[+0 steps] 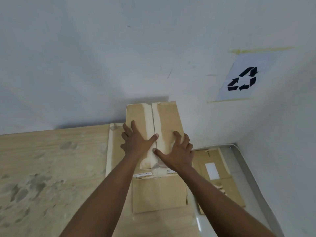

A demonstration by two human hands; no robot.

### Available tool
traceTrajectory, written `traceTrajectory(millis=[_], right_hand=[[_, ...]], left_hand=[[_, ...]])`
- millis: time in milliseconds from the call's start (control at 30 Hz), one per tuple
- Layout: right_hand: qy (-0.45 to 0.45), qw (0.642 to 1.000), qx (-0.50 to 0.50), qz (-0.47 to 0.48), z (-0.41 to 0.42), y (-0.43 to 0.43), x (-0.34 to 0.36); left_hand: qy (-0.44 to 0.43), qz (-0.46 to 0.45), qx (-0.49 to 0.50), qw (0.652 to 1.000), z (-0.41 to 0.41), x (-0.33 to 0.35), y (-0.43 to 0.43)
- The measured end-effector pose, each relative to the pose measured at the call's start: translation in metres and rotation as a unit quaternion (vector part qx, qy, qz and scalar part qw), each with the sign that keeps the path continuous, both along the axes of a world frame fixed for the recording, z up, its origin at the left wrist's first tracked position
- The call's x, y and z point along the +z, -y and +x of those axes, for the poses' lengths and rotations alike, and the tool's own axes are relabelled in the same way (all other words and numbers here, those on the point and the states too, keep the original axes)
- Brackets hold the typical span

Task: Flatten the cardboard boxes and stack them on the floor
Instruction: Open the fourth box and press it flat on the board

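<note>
A brown cardboard box (150, 115) stands on a table against the white wall, its two top flaps meeting at a centre seam with torn tape marks. My left hand (136, 141) lies flat on the left flap, thumb at the seam. My right hand (177, 151) presses on the right flap, fingers bent, thumb also at the seam. Both palms rest on the box top without gripping it. The box's front face (159, 194) with a white label hangs below my wrists. Flattened cardboard (215, 171) lies on the floor at the right.
A stained light wooden table top (51, 168) fills the left. A recycling sign (242, 79) is taped to the wall at upper right. A pale curved rail (201, 219) and a grey strip (248, 168) border the cardboard on the floor.
</note>
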State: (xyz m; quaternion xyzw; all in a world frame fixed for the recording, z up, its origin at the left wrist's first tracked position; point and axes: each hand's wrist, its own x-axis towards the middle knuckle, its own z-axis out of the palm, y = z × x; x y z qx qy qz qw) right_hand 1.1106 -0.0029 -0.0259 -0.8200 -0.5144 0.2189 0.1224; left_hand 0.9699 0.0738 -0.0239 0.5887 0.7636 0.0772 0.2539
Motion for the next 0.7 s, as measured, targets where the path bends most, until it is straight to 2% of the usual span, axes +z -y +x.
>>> traceTrajectory(millis=[133, 267, 500, 633, 700], right_hand=[[0.022, 0.999, -0.029, -0.001, -0.018, 0.002, 0.004], [-0.002, 1.0, -0.028, -0.008, -0.028, 0.007, 0.012], [-0.072, 0.994, 0.056, -0.059, -0.065, 0.035, 0.014], [-0.032, 0.987, 0.122, -0.095, -0.083, 0.046, 0.011], [0.002, 0.982, 0.159, -0.106, -0.084, 0.046, 0.01]], left_hand=[[-0.033, -0.016, -0.048, 0.998, -0.015, 0.007, -0.003], [-0.071, -0.03, -0.096, 0.992, -0.019, 0.02, -0.01], [-0.105, -0.059, -0.16, 0.98, -0.06, 0.031, -0.016], [-0.074, -0.07, -0.258, 0.961, -0.103, 0.031, -0.015], [-0.057, -0.094, -0.332, 0.937, -0.125, 0.03, -0.008]])
